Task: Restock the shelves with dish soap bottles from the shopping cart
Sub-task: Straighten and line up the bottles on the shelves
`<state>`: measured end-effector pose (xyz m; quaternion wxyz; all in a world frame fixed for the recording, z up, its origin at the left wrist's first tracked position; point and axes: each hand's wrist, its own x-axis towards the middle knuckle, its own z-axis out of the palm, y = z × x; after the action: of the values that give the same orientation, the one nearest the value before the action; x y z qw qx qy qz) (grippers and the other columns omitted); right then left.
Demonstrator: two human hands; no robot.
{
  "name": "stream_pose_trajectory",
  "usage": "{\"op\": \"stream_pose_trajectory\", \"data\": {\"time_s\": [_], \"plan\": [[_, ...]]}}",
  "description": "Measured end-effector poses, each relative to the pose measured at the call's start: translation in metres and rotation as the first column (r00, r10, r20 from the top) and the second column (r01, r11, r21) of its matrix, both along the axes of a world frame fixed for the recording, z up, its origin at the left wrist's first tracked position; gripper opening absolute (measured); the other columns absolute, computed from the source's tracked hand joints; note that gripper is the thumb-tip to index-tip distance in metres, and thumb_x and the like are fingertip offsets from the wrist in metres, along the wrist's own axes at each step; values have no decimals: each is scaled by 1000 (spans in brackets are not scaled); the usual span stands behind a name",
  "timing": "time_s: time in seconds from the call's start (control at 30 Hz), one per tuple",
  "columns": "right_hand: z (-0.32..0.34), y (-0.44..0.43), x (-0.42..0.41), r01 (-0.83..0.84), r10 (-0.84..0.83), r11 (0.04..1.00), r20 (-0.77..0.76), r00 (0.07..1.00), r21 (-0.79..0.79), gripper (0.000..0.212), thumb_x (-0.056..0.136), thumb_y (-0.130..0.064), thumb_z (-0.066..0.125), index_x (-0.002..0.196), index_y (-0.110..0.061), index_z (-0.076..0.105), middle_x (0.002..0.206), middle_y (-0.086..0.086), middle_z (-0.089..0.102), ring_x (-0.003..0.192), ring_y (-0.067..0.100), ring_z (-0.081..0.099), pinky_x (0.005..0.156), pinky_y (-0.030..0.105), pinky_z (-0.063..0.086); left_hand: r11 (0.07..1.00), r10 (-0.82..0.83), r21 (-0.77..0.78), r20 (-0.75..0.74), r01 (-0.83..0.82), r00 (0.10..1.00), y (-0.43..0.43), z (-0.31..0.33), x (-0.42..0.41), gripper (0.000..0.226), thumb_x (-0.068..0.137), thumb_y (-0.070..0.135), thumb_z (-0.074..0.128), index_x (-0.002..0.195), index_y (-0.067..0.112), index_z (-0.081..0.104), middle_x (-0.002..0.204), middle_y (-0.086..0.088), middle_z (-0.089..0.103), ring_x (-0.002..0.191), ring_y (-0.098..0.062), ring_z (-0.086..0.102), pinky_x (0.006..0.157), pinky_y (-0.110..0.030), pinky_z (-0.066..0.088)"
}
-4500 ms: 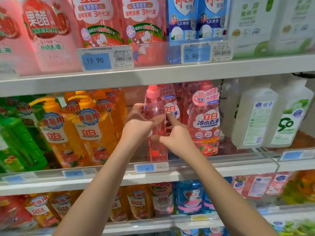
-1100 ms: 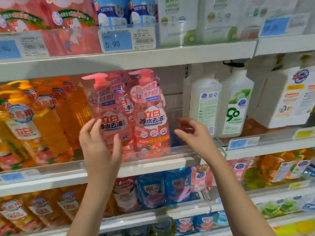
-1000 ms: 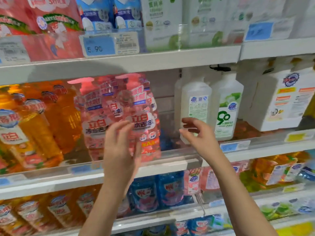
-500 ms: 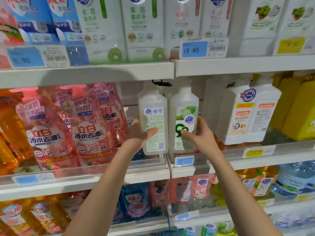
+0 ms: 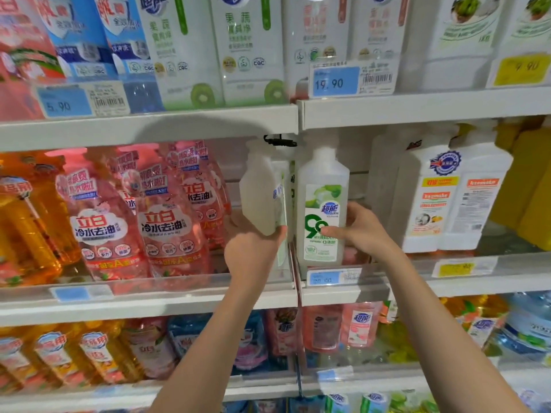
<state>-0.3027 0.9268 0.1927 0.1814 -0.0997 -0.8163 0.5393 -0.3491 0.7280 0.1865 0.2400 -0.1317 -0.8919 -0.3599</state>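
Two clear dish soap bottles with green labels stand side by side on the middle shelf (image 5: 343, 290). My left hand (image 5: 253, 254) grips the left bottle (image 5: 262, 192) at its lower part; that bottle is tilted and turned edge-on, its label facing right. My right hand (image 5: 362, 231) holds the right bottle (image 5: 323, 204) round its side, thumb across the label; it stands upright with the label facing me. The shopping cart is out of view.
Pink soap bottles (image 5: 167, 216) and orange ones (image 5: 26, 228) fill the shelf to the left. White bottles (image 5: 453, 198) and yellow bottles (image 5: 527, 180) stand to the right. A clear rail with price tags (image 5: 323, 277) fronts the shelf. Stocked shelves lie above and below.
My hands left the pink bottles and moved right to the two clear bottles. In the last half second the left bottle has been tilted and turned edge-on.
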Motion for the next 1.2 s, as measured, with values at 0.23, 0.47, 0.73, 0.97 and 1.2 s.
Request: {"op": "stream_pose_trajectory", "data": {"time_s": [0.23, 0.47, 0.73, 0.97, 1.2], "plan": [[0, 4, 1, -74, 74, 997, 7, 997, -7, 49, 67, -12, 83, 109, -19, 59, 104, -6, 69, 93, 9, 66, 78, 25, 53, 882, -464, 349, 530, 316, 710, -37, 26, -18, 58, 84, 38, 65, 130, 9, 45, 103, 8, 57, 97, -18, 59, 83, -28, 50], [-3, 5, -1, -91, 91, 996, 4, 996, -1, 49, 67, -14, 84, 110, -18, 60, 108, -4, 69, 97, 12, 66, 88, 34, 54, 807, -589, 377, 475, 454, 654, -42, 26, -52, 64, 81, 12, 69, 137, 9, 40, 130, -5, 57, 120, -25, 54, 103, -43, 44], [-3, 5, 0, -92, 92, 996, 9, 996, 18, 45, 68, -16, 84, 105, -23, 59, 108, -6, 69, 100, 13, 65, 92, 39, 52, 879, -408, 396, 334, 267, 850, -14, 0, -37, 91, 48, 65, 82, 117, 21, 42, 109, 0, 58, 96, -13, 62, 68, -18, 56], [-3, 7, -1, -101, 100, 995, 9, 995, 21, 51, 69, -15, 84, 113, -17, 60, 110, -4, 69, 102, 14, 65, 92, 38, 52, 786, -531, 506, 257, 356, 807, -22, 0, -35, 50, 64, 15, 86, 98, 25, 50, 94, 5, 65, 85, -7, 65, 64, -11, 53], [-1, 12, 2, -180, 177, 980, 33, 984, 91, 50, 69, -18, 82, 114, -19, 60, 109, -9, 70, 103, 7, 64, 91, 29, 48, 919, -244, 359, 189, 164, 951, -13, -14, -35, 70, 63, 37, 85, 115, 12, 45, 114, -8, 54, 95, -23, 62, 73, -36, 59]]}}
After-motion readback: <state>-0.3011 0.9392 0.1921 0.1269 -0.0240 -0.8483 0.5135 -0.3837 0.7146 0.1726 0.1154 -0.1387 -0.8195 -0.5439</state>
